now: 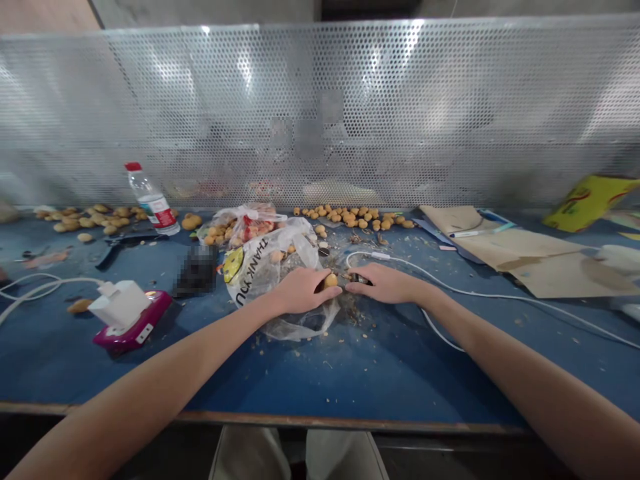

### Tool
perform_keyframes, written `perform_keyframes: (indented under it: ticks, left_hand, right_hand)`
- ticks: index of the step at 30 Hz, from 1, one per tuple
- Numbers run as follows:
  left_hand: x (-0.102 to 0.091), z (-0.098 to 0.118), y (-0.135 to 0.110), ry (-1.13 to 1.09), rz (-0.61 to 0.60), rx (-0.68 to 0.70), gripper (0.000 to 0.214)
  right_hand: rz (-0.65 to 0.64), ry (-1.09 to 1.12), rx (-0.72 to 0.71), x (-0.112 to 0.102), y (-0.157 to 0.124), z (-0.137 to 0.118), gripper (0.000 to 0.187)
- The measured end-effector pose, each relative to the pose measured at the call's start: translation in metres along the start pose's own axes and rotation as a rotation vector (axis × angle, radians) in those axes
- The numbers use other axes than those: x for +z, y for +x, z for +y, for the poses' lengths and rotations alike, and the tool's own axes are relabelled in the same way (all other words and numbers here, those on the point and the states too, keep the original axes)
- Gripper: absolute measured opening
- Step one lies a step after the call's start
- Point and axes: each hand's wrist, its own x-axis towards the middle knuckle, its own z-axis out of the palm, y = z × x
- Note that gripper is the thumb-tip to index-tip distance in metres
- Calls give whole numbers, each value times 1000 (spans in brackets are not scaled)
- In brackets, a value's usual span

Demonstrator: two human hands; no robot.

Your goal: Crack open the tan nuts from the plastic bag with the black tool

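Observation:
Near the middle of the table, my left hand point(303, 291) is closed on a small round tan fruit point(331, 281), held between thumb and fingers. My right hand point(383, 283) faces it a short way off, closed around a small dark tool point(361, 279) whose tip reaches toward the fruit. Most of the tool is hidden by my fingers, so its kind is unclear. Under and beside my left hand lies a crumpled clear plastic bag point(250, 273) printed THANK YOU, with a few tan fruits in it. Bits of twig and debris point(354, 313) are scattered below my hands.
Several loose fruits point(360, 217) line the back, below a perforated metal screen point(380, 93). At left stand a water bottle point(159, 208) and a purple power strip point(127, 333) with a white plug. A white cable point(480, 293) and brown cardboard point(530, 260) lie at right.

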Motion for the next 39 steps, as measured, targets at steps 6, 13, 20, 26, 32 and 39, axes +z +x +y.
perform_keyframes:
  ticks: [6, 13, 20, 26, 32, 39]
  left_hand:
    - [0, -1, 0, -189, -12, -63, 51]
    - [0, 3, 1, -377, 6, -112, 48]
    - [0, 3, 0, -418, -26, -150, 52]
    - [3, 2, 0, -405, -18, -142, 49]
    - [3, 2, 0, -384, -17, -153, 50]
    - [-1, 5, 1, -393, -29, -157, 54]
  right_hand:
    - [27, 70, -9, 0, -1, 1, 52]
    - [46, 52, -16, 1, 0, 3, 52]
    - [53, 42, -31, 1, -2, 2, 51]
    - [45, 50, -37, 0, -1, 3, 49]
    - [28, 50, -46, 1, 1, 5, 50]
    - [6, 72, -39, -1, 0, 3, 51]
